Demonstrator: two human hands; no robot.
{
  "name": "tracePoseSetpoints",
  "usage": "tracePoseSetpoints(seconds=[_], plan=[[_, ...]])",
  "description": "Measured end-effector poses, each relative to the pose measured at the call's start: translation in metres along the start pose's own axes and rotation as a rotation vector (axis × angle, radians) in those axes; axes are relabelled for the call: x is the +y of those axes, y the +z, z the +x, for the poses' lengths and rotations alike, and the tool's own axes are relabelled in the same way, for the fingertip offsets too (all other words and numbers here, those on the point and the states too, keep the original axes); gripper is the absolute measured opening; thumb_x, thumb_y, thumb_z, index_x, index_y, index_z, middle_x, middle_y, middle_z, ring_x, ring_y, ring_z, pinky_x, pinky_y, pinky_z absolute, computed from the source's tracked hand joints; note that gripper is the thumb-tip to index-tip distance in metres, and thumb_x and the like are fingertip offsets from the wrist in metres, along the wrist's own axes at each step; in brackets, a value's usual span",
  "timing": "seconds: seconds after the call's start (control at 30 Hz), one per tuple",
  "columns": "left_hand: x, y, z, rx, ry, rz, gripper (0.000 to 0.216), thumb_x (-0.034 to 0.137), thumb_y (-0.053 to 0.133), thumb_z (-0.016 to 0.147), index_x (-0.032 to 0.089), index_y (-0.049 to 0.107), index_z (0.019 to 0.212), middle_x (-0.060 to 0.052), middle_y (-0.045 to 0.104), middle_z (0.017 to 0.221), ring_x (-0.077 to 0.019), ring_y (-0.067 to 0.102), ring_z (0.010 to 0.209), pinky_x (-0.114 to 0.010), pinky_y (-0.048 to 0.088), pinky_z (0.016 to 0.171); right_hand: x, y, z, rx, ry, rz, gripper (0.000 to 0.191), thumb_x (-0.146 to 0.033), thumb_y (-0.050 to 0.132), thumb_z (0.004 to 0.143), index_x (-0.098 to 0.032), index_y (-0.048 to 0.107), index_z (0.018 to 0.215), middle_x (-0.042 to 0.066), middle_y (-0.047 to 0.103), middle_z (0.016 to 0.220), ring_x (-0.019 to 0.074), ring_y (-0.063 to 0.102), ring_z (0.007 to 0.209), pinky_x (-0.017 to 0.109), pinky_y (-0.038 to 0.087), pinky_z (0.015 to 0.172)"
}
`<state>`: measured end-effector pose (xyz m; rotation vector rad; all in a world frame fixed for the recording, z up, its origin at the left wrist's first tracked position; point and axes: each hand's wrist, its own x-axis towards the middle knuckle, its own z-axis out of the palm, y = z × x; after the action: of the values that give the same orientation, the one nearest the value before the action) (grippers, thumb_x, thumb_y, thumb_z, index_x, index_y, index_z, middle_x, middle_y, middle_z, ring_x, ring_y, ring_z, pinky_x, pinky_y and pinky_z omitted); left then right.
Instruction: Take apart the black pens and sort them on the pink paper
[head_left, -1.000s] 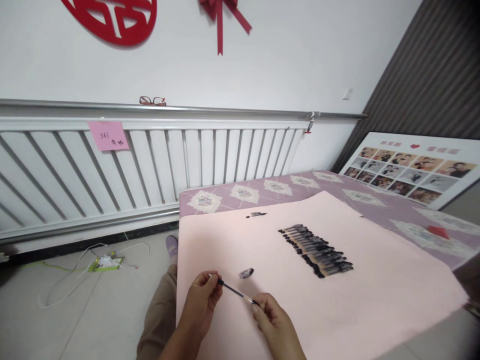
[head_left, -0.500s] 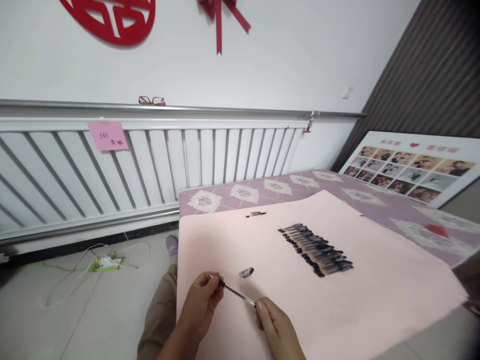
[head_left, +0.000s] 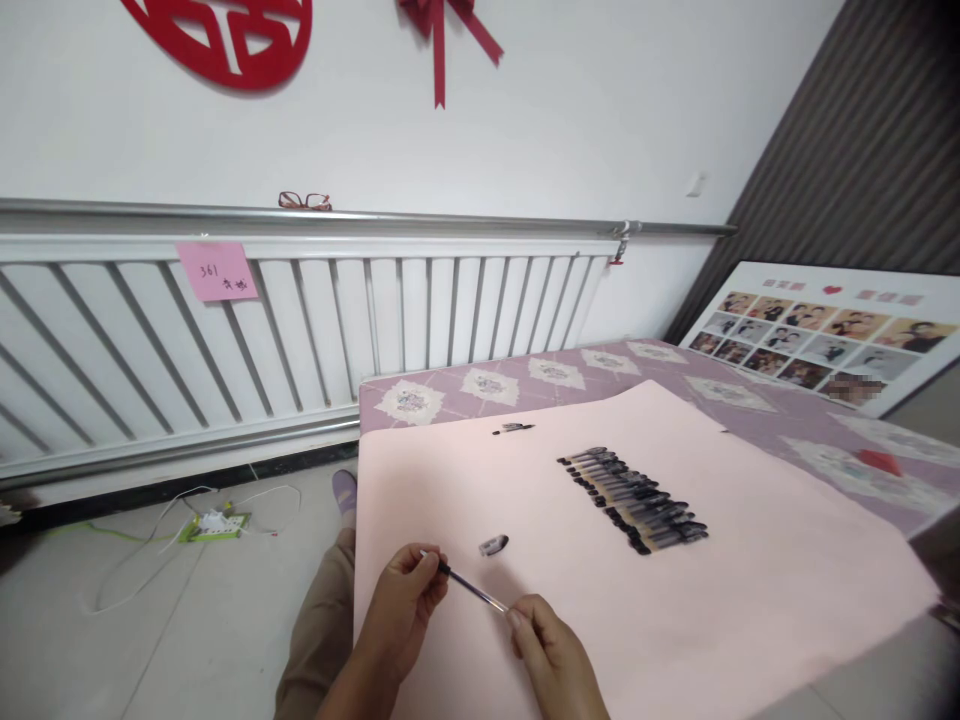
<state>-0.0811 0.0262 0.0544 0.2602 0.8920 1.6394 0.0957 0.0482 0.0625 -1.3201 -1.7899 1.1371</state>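
Note:
My left hand point(head_left: 401, 605) pinches one end of a thin pen refill point(head_left: 469, 586) over the pink sheet point(head_left: 750, 600). Its other end is pinched by the fingertips of my right hand point(head_left: 551, 655). Both hands hover near the front left of the sheet. A small dark pen cap point(head_left: 493, 545) lies just beyond the refill. Farther right, a row of several dark pens point(head_left: 634, 498) lies side by side on the sheet. Another small dark pen part point(head_left: 514, 429) rests near the sheet's far edge.
The pink sheet covers a table with a purple patterned cloth point(head_left: 540, 375). A white radiator point(head_left: 300, 330) with a pink note point(head_left: 217, 270) and glasses point(head_left: 305, 201) stands behind. A photo board point(head_left: 825, 335) leans at the right. Cables and a power strip point(head_left: 214, 525) lie on the floor.
My hands have barely shifted; the right fingertips have slid slightly along the refill's end. Everything on the sheet stays where it was.

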Motion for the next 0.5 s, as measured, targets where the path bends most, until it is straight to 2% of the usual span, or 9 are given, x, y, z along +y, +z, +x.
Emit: tracePoseSetpoints(seconds=[0.13,0.3,0.43,0.5], plan=[[0.003,0.003,0.0,0.004,0.011,0.043,0.012,0.02,0.07,0.065,0.014,0.061,0.072,-0.001,0.061,0.072,-0.0067,0.055,0.061,-0.017,0.046,0.059,-0.005,0.0,-0.002,-0.033,0.037,-0.008,0.035,-0.045,0.041,0.08,-0.021,0.042,0.054,-0.005,0.043,0.051,0.0128,0.043,0.052,0.022,0.033,0.052],[-0.001,0.006,-0.003,-0.007,-0.007,0.139,0.011,0.021,0.068,0.068,0.014,0.061,0.072,-0.001,0.06,0.071,-0.0061,0.052,0.059,-0.017,0.044,0.057,0.001,0.005,0.001,-0.1,0.0,0.053,0.02,-0.04,0.048,0.076,-0.021,0.051,0.073,-0.006,0.04,0.057,0.0125,0.042,0.055,0.022,0.035,0.054],[-0.004,0.007,-0.006,-0.042,-0.011,0.163,0.012,0.023,0.065,0.071,0.014,0.061,0.077,-0.002,0.061,0.073,-0.0073,0.052,0.061,-0.019,0.042,0.058,0.008,0.013,-0.001,-0.026,-0.056,0.014,0.024,-0.042,0.049,0.075,-0.021,0.049,0.062,-0.006,0.036,0.056,0.0118,0.039,0.054,0.021,0.033,0.051],[-0.003,0.008,-0.007,-0.052,-0.016,0.16,0.016,0.028,0.062,0.073,0.013,0.062,0.08,-0.004,0.062,0.077,-0.0085,0.053,0.063,-0.02,0.042,0.058,0.008,0.015,-0.002,0.038,-0.064,0.007,0.024,-0.043,0.05,0.075,-0.022,0.049,0.063,-0.005,0.037,0.056,0.0119,0.039,0.053,0.021,0.034,0.051]])
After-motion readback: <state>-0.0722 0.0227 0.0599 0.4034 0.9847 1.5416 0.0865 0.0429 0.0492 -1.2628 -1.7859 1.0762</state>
